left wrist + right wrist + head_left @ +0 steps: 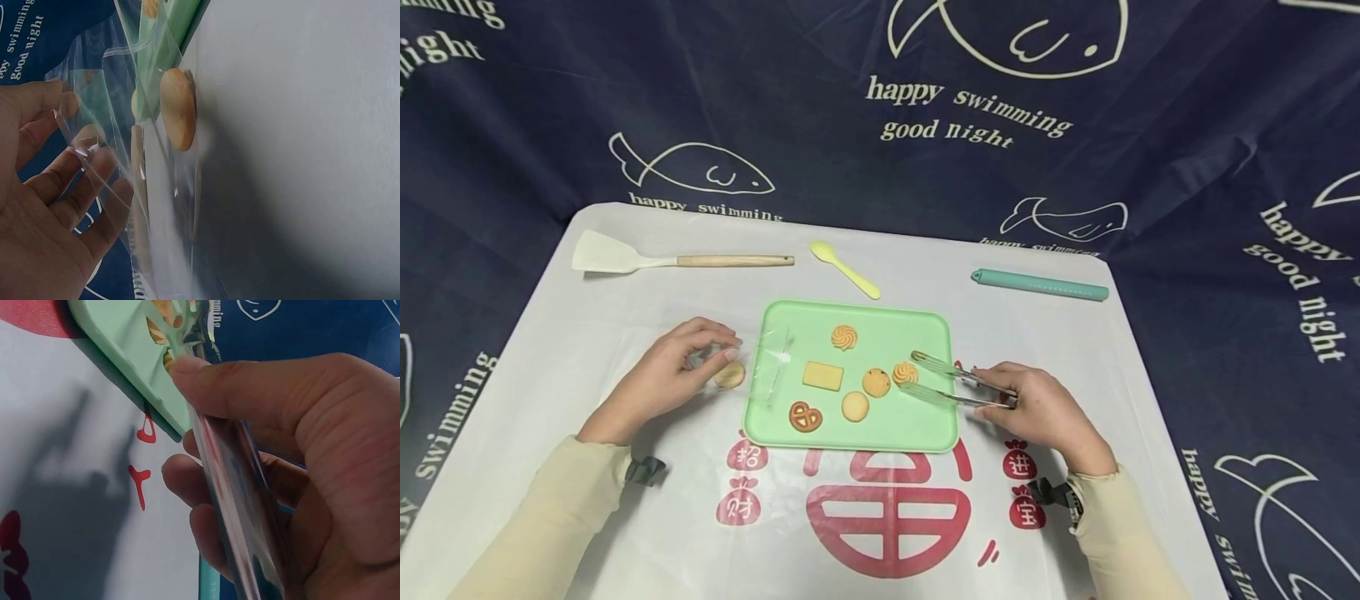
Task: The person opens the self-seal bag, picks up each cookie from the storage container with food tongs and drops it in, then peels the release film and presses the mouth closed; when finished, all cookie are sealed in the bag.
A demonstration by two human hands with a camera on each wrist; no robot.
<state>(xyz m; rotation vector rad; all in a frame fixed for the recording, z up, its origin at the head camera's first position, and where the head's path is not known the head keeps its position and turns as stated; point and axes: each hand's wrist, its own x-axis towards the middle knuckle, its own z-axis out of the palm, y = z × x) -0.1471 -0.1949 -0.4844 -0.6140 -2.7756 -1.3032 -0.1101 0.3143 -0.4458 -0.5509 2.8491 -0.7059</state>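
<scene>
My left hand pinches a clear plastic bag between thumb and fingertip at the tray's left side. A round cookie shows through the film low in the bag, close to the table. My right hand grips metal tongs, whose parted tips reach over the tray's right rim to either side of a swirl cookie. On the light green tray also lie another swirl cookie, a rectangular biscuit, a speckled cookie, a plain round cookie and a pretzel.
Behind the tray lie a white spatula with a wooden handle, a yellow spoon and a teal bar-shaped object. The white table cover carries red printed characters. Dark blue fabric hangs around the table.
</scene>
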